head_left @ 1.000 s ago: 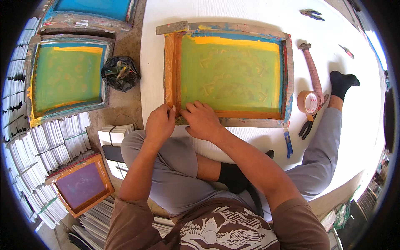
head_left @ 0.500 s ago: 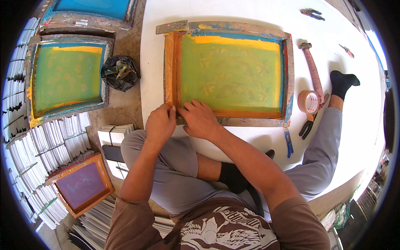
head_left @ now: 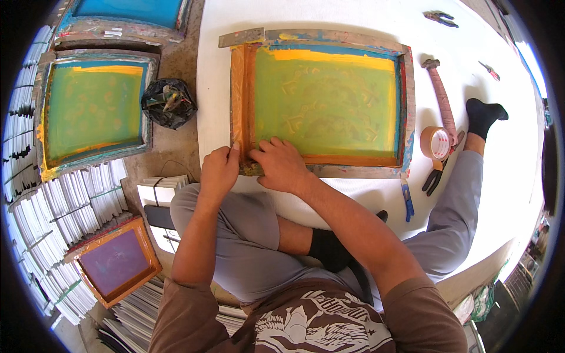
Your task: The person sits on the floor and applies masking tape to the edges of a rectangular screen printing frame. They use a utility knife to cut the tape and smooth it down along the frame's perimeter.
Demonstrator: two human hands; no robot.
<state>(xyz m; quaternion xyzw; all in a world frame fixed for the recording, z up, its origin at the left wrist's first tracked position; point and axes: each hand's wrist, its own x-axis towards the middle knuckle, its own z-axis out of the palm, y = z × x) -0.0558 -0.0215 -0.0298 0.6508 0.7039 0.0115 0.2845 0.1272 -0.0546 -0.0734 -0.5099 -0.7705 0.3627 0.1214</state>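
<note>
A screen-printing frame lies in front of me, its green mesh edged with yellow and blue. Brown tape covers its left side and part of the inner near edge. At the near left corner my left hand is closed on the frame, thumb up against the taped side; its other fingertips are partly hidden. My right hand curls over the near rail beside it, fingers bent onto the inner taped corner and thumb on the near side. A small gap separates the hands.
On the white sheet at right lie a hammer, a tape roll, orange-and-black-handled scissors, a blue cutter and pliers. Leftward are a black bag, another frame, a purple screen and stacked sheets.
My left hand has shifted slightly left and up along the taped corner, widening the gap to my right hand. My right hand stays at the inner corner, with only a slight shift.
</note>
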